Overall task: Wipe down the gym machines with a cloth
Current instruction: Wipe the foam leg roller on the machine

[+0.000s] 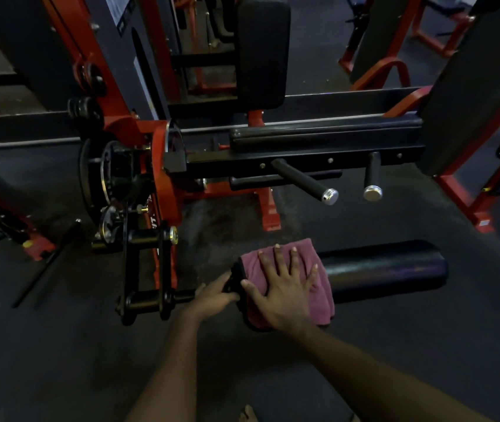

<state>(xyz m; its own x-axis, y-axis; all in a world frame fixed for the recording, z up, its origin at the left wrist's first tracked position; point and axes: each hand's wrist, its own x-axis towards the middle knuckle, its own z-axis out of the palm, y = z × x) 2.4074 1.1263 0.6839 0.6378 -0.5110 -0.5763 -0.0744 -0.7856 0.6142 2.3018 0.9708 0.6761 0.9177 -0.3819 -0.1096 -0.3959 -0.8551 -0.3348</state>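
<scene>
Black steel bar (151, 300) is jutting out left of the roller pad (388, 269), where the left hand (215, 295) is gripping the pad's end, fingers (227, 296) curled. Maroon cloth (323, 289) is lying draped over the pad's left portion, with the right hand (285, 287) pressing it flat, fingers spread straight.

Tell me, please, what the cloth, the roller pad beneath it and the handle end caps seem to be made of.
Cloth: soft maroon fabric, likely terry or microfibre; it drapes and folds, matte. Roller pad: probably foam under black vinyl; smooth with a dull sheen. Handle end caps: apparently polished metal; bright silvery reflections, though chromed plastic is possible.
</scene>
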